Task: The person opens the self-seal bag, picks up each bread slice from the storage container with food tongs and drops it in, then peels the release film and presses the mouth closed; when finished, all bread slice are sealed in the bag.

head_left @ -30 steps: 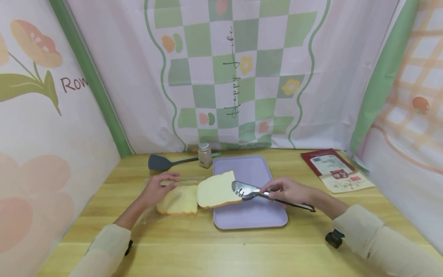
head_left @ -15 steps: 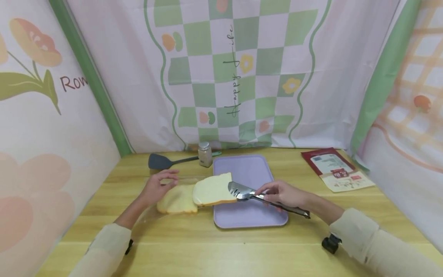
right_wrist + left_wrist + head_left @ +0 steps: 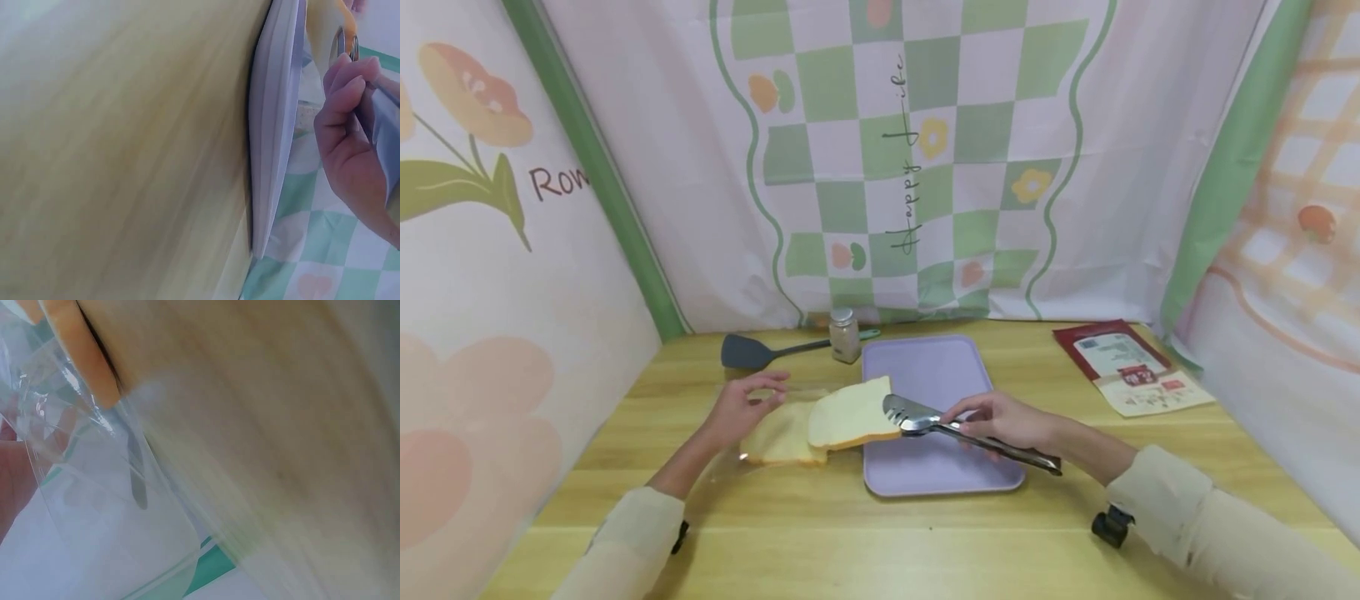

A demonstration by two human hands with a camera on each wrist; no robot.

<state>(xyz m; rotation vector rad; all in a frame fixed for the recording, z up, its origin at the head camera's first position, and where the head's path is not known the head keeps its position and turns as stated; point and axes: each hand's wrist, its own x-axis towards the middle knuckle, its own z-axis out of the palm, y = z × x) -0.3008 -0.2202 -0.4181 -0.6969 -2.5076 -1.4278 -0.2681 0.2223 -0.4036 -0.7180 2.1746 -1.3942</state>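
My left hand (image 3: 748, 410) holds up the clear plastic bag (image 3: 112, 481), thumb and fingers at its upper edge; the exact finger contact is unclear. One bread slice (image 3: 775, 435) lies at the bag, below that hand. My right hand (image 3: 1003, 422) grips metal tongs (image 3: 977, 437), and their slotted tips pinch the right edge of a second bread slice (image 3: 850, 414). This slice is raised, its left part overlapping the lower slice and its right part over the purple tray (image 3: 943, 475). In the right wrist view, curled fingers (image 3: 344, 100) wrap the tongs.
A glass jar (image 3: 845, 340) with a metal lid stands behind the bread. Beside it lies a dark spatula (image 3: 747, 353). At the back right is a red and cream food pouch (image 3: 1131, 371). Patterned cloth (image 3: 925, 192) hangs along the table's back edge.
My right hand has moved left with the tongs, carrying the upper bread slice from the tray's edge farther over the lower slice. The left hand has stayed nearly still.
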